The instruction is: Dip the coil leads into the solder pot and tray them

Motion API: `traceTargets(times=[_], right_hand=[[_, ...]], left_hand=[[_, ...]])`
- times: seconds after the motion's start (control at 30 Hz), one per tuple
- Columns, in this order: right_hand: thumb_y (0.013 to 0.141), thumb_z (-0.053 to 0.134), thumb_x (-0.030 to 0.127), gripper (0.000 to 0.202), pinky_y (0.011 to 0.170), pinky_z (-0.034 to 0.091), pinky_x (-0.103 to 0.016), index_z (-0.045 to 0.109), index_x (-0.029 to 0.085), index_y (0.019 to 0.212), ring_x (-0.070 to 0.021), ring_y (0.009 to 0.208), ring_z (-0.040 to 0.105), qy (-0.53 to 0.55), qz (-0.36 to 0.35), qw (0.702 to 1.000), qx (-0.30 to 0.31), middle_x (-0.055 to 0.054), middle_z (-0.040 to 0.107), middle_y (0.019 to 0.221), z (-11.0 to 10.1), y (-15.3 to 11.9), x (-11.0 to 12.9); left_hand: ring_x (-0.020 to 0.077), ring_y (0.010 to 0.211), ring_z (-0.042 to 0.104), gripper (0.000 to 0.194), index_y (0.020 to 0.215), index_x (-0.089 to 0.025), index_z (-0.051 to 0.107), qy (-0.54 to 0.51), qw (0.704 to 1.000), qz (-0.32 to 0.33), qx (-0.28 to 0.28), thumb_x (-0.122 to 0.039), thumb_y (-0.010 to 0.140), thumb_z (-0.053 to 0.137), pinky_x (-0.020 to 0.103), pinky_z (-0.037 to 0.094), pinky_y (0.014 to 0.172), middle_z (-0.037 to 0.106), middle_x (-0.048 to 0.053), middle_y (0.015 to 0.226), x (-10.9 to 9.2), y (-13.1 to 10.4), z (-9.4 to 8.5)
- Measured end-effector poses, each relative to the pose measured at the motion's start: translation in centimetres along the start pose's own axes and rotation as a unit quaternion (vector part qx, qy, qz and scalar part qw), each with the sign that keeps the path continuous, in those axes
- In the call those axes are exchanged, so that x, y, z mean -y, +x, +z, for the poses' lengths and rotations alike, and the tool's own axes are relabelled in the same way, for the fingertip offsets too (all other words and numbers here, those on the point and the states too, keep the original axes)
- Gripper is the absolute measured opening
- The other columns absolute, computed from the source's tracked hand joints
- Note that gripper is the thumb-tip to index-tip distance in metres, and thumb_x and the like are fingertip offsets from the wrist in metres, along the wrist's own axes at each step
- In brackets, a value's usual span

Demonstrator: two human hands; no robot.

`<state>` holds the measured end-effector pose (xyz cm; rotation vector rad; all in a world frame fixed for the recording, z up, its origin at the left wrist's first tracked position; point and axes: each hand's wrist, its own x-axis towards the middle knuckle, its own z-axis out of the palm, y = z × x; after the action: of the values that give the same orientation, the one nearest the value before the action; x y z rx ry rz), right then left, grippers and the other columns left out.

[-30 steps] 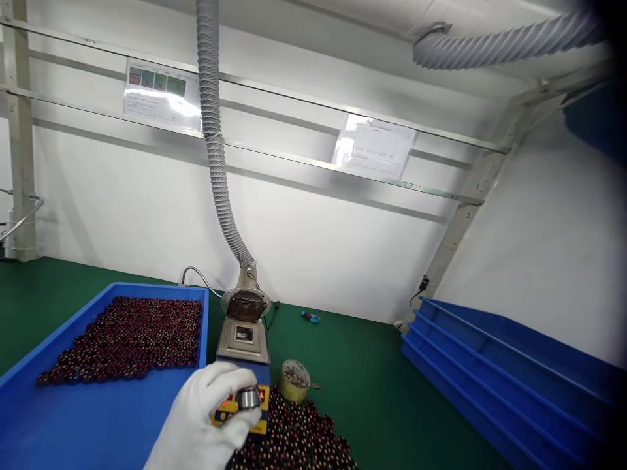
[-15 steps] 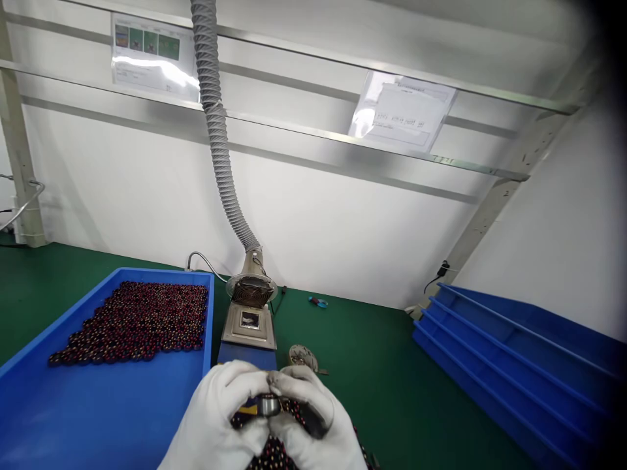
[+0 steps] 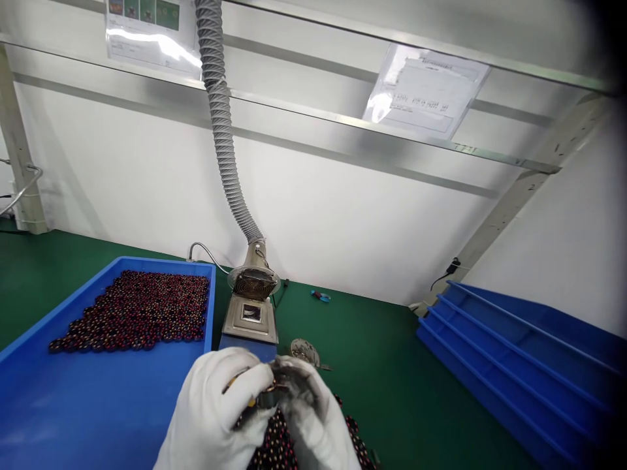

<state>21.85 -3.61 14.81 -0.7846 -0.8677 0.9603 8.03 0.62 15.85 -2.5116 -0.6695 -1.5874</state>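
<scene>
Both hands wear white gloves and meet at the bottom centre, over a mass of small dark parts with red and gold dots [image 3: 275,447]. My left hand [image 3: 218,405] has its fingers closed round a small object with a dark and a yellowish part, mostly hidden by the glove. Fingers of my right hand [image 3: 313,411], stained grey at the tips, are bent in against the same spot and blurred; what they grip cannot be made out. Just beyond the hands stands a metal device [image 3: 251,316] with a square window, under a fume hose [image 3: 223,124].
On the left lies a blue tray [image 3: 122,391] partly filled with similar dotted parts [image 3: 147,310]. Stacked blue trays [image 3: 509,352] lean at the right. A round dish [image 3: 304,351] and small blue-handled pliers [image 3: 321,296] rest on the green table [image 3: 372,365].
The hands have turned and drawn closer round the object, so the shiny metal ring seen between them earlier is now mostly covered. The view has shifted slightly.
</scene>
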Motion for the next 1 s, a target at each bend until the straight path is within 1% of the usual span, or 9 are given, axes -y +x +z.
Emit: traceTargets(times=[0.13, 0.33, 0.5, 0.57, 0.67, 0.73, 0.8, 0.9, 1.0], right_hand=[[0.056, 0.081, 0.042, 0.038, 0.079, 0.049, -0.032, 0.069, 0.019, 0.085, -0.0212, 0.081, 0.064, 0.036, 0.033, 0.999, -0.002, -0.008, 0.07, 0.087, 1.2, -0.2, -1.5], [0.057, 0.081, 0.037, 0.033, 0.076, 0.049, -0.031, 0.071, 0.019, 0.082, -0.0195, 0.075, 0.064, 0.049, 0.076, 0.995, 0.033, -0.006, 0.07, 0.08, -0.8, 0.4, -2.7], [0.053, 0.084, 0.032, 0.033, 0.077, 0.05, -0.037, 0.071, 0.02, 0.081, -0.022, 0.073, 0.065, 0.057, 0.114, 0.989, 0.071, -0.006, 0.07, 0.079, -1.5, 1.1, -3.2], [0.053, 0.084, 0.03, 0.032, 0.077, 0.05, -0.038, 0.07, 0.02, 0.079, -0.0225, 0.074, 0.065, 0.059, 0.11, 0.99, 0.068, -0.007, 0.07, 0.08, -1.2, 1.1, -3.5], [0.052, 0.083, 0.036, 0.034, 0.079, 0.05, -0.04, 0.07, 0.019, 0.078, -0.0238, 0.077, 0.065, 0.056, 0.096, 0.992, 0.053, -0.007, 0.07, 0.08, -0.8, 1.0, -3.5], [0.052, 0.083, 0.041, 0.036, 0.079, 0.05, -0.041, 0.071, 0.019, 0.078, -0.0246, 0.079, 0.065, 0.049, 0.101, 0.992, 0.049, -0.008, 0.07, 0.08, -0.8, 0.9, -3.3], [0.052, 0.082, 0.043, 0.036, 0.082, 0.049, -0.041, 0.072, 0.02, 0.077, -0.0242, 0.08, 0.065, 0.044, 0.112, 0.992, 0.044, -0.008, 0.07, 0.081, -1.1, 0.9, -3.0], [0.052, 0.083, 0.042, 0.034, 0.086, 0.047, -0.039, 0.073, 0.022, 0.077, -0.0222, 0.081, 0.065, 0.038, 0.15, 0.987, 0.052, -0.006, 0.071, 0.083, -1.5, 1.4, -2.9], [0.052, 0.083, 0.038, 0.03, 0.086, 0.048, -0.039, 0.074, 0.023, 0.075, -0.0211, 0.077, 0.065, 0.037, 0.207, 0.974, 0.088, -0.006, 0.071, 0.081, -1.8, 2.2, -3.1]], left_hand=[[0.0226, 0.098, 0.056, 0.029, 0.101, -0.018, 0.056, 0.022, 0.999, 0.012, -0.024, -0.01, 0.075, 0.05, 0.036, 0.051, 0.077, 0.062, 0.009, 0.101, 0.1, -0.1, 0.2], [0.014, 0.092, 0.059, 0.038, 0.107, -0.024, 0.053, -0.15, 0.987, -0.031, 0.048, -0.007, 0.074, 0.052, 0.024, 0.05, 0.08, 0.063, 0.003, 0.102, 0.1, 0.4, -0.1], [0.0156, 0.088, 0.062, 0.017, 0.098, -0.026, 0.064, -0.271, 0.958, -0.072, 0.063, -0.026, 0.082, 0.059, 0.024, 0.049, 0.082, 0.067, 0.003, 0.097, 1.3, 0.4, -0.2], [0.0176, 0.087, 0.062, 0.017, 0.085, -0.025, 0.068, -0.335, 0.933, -0.123, 0.042, -0.036, 0.084, 0.056, 0.027, 0.049, 0.083, 0.069, 0.003, 0.087, 1.7, 0.1, 0.1], [0.0189, 0.087, 0.061, 0.023, 0.07, -0.024, 0.069, -0.424, 0.872, -0.245, -0.013, -0.041, 0.081, 0.059, 0.027, 0.048, 0.085, 0.069, 0.002, 0.078, 1.8, -0.5, 0.4], [0.0193, 0.089, 0.061, 0.018, 0.071, -0.023, 0.07, -0.448, 0.829, -0.33, -0.051, -0.038, 0.078, 0.062, 0.026, 0.049, 0.081, 0.069, 0.003, 0.084, 1.6, -0.7, 0.0], [0.0207, 0.089, 0.062, 0.014, 0.083, -0.022, 0.071, -0.45, 0.8, -0.394, -0.038, -0.029, 0.071, 0.07, 0.026, 0.051, 0.076, 0.069, 0.004, 0.092, 1.4, -0.6, -0.4], [0.0205, 0.082, 0.063, 0.025, 0.085, -0.019, 0.071, -0.46, 0.78, -0.423, 0.025, -0.016, 0.06, 0.074, 0.024, 0.052, 0.069, 0.069, 0.006, 0.089, 1.0, -0.5, -0.4], [0.0164, 0.069, 0.064, 0.013, 0.068, -0.019, 0.072, -0.511, 0.75, -0.42, -0.025, -0.01, 0.059, 0.069, 0.021, 0.052, 0.064, 0.07, 0.003, 0.076, 0.6, -0.5, 0.4]])
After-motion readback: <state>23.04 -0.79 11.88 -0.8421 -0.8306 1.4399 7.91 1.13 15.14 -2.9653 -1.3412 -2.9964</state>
